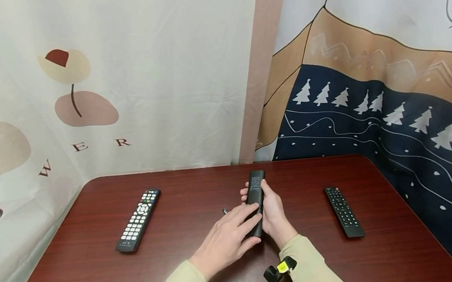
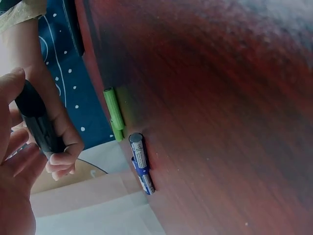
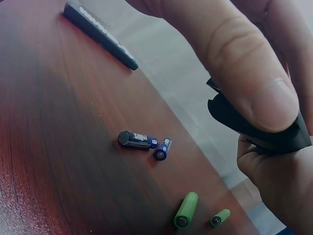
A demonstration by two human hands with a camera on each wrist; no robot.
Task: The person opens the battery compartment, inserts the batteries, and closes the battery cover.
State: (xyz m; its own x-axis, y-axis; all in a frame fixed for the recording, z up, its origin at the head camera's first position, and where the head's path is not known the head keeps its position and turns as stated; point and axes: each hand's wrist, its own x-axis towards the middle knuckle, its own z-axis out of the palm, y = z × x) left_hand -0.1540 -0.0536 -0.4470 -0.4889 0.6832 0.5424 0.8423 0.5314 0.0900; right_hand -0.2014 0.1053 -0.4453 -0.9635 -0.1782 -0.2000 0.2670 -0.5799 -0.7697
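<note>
My right hand grips a black remote control from its right side, fingertips showing at the left edge. The remote's back, with a printed label at the far end, faces up. Across its near half lies my left hand, index and middle fingers over the back and thumb at the near end. In the right wrist view the left thumb presses on the remote, and a thin dark edge stands out from its end. Palm and fingers of the left hand partly hide the remote in the left wrist view.
A large black remote with white buttons lies at the left, a smaller black remote at the right. Beyond the hands are two blue batteries and two green batteries on the table. Curtains hang behind the table's far edge.
</note>
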